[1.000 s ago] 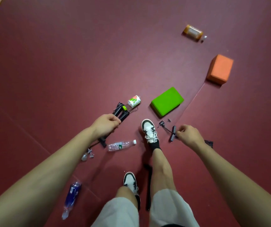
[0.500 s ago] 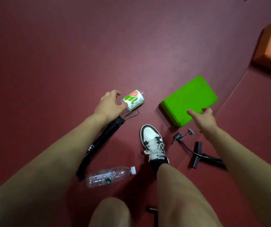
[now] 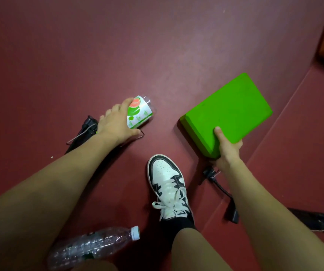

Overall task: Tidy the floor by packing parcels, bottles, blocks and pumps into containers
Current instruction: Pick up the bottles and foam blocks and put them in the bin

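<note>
Matte maroon floor (image 3: 78, 55) | left hand (image 3: 114, 124) grips labelled bottle (image 3: 138, 114) | right hand (image 3: 226, 151) grips rectangular green block (image 3: 227, 112)

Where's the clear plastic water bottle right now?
Head view, bottom left of centre: the clear plastic water bottle lies on its side on the dark red floor, white cap toward the black-and-white sneaker.

My left hand (image 3: 116, 126) and right hand (image 3: 226, 151) are bare, as are both forearms (image 3: 259, 208) up to the edge of view. One low shoe (image 3: 169, 184): white leather with black overlays, a perforated toe panel, a white sole rim and white laces (image 3: 170, 207) tied in a loose bow. Black sock (image 3: 184, 222) above the collar; the leg (image 3: 192, 251) above it is bare.
</note>
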A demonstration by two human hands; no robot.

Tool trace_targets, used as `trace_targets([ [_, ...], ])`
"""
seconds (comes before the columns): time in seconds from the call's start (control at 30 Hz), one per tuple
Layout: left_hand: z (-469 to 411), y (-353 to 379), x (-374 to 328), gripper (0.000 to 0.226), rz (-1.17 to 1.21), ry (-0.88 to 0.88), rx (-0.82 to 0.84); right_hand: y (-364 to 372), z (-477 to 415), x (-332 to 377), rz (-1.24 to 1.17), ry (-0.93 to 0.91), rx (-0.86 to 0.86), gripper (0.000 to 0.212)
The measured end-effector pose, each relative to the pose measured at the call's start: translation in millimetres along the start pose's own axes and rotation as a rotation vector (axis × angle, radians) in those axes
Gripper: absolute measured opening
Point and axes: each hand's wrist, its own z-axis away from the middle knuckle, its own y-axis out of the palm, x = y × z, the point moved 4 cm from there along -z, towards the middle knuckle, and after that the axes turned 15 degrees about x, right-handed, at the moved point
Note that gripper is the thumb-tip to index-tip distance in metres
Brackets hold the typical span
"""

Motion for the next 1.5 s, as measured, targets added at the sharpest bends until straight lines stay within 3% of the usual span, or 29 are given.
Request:
trace_targets([
  [0.17, -4, 2, 1, 0.097, 0.048, 0.013, -0.006, 3, -6, -6, -0.144, -0.051, 0.042, 0.096],
  [0.47, 46, -28, -2, 0.092, 0.339, 0.021, -0.029, 13, 55, 26, -0.130, 0.138, 0.148, 0.076],
  [0.7, 153, -67, -32, 0.100, 0.358, 0.040, 0.038, -1, 166, 74, -0.130, 0.137, 0.241, 0.068],
  [1.07, 360, -121, -45, 0.095, 0.244, 0.069, 0.071, -32, 378, 113, -0.085, 0.051, 0.356, 0.051],
  [1.5, 579, -169, -44, 0.097, 0.362, 0.159, -0.009, -94, 570, 143, -0.124, -0.064, 0.343, 0.059],
])
